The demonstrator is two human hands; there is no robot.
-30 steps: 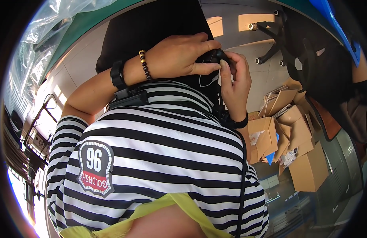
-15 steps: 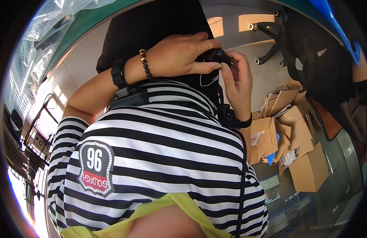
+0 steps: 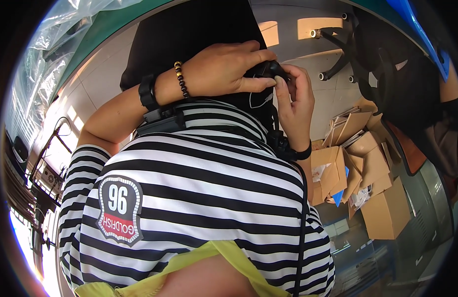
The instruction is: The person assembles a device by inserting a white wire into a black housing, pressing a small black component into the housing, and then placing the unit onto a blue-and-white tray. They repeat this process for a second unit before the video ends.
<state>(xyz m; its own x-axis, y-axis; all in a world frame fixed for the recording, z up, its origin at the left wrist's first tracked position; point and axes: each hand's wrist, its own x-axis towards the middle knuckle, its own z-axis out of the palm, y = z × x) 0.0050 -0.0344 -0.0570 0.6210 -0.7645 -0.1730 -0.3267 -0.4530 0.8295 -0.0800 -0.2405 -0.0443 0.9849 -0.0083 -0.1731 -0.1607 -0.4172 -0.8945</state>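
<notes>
Gripping a small black device (image 3: 271,69) of rounded plastic with both hands, up in front of the chest and above the black-and-white striped knit shirt (image 3: 199,183). Curling the left hand (image 3: 224,69) closed over the device from the left side, fingers wrapping across its top, thumb pressing along its lower edge. Pinching the same device from the right with the right hand (image 3: 294,106), fingertips closing on its end, palm turning inward. Wearing a black wristwatch (image 3: 148,92) and a bracelet of dark and golden beads (image 3: 181,79) on the left wrist, a thin black band (image 3: 302,154) on the right wrist. Trailing a thin white cord (image 3: 258,101) in a loop just below the device (where it ends, cannot tell). Hanging a black cable (image 3: 302,213) down the right side of the shirt. Showing a broad black fabric surface (image 3: 189,34) behind the hands. Lying well apart from the hands, toward the right edge of the pale tiled floor (image 3: 333,99): a heap of open brown cardboard boxes (image 3: 372,173), several touching one another, with papers in some. Standing near the far right corner of the floor: a black office chair base (image 3: 345,54) with castors.
</notes>
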